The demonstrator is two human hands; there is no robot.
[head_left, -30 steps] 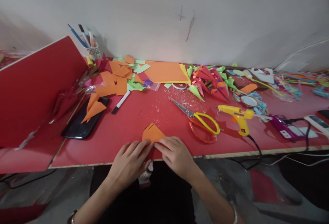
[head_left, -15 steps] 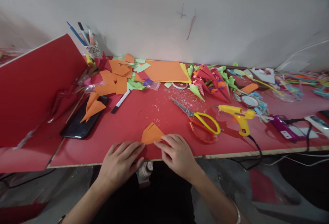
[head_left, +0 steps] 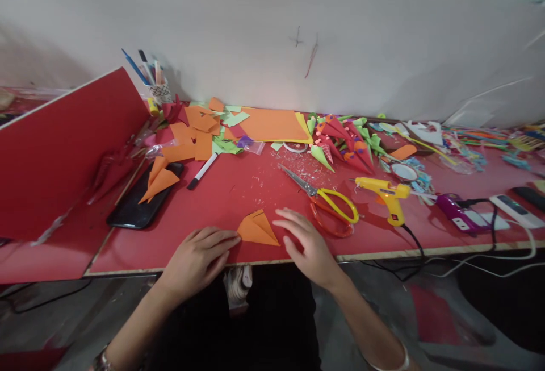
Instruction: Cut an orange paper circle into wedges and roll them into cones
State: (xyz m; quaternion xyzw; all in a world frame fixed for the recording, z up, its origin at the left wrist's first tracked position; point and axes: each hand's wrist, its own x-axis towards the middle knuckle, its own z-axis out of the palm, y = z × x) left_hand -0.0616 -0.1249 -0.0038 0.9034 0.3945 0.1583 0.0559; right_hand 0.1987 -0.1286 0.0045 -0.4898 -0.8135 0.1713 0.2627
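Note:
A folded orange paper cone point(head_left: 258, 229) lies flat near the front edge of the red table point(head_left: 238, 189). My left hand point(head_left: 198, 260) rests on the table with its fingers stretched out, the fingertips touching the cone's left tip. My right hand point(head_left: 304, 243) hovers just right of the cone, fingers spread, holding nothing. Scissors with yellow and orange handles point(head_left: 326, 200) lie a short way right of that hand.
A yellow glue gun point(head_left: 385, 195) stands right of the scissors, with cables and a purple device point(head_left: 453, 209) beyond. Orange and green paper scraps point(head_left: 200, 132), finished cones point(head_left: 340, 141), a marker point(head_left: 202, 170), a phone point(head_left: 142, 197), a pen cup point(head_left: 159, 90) and a tilted red board point(head_left: 63, 149) fill the back and left.
The orange paper has been folded into a closed pointed cone. My right hand has let go of it and lifted off to the right; my left hand stays at its left tip.

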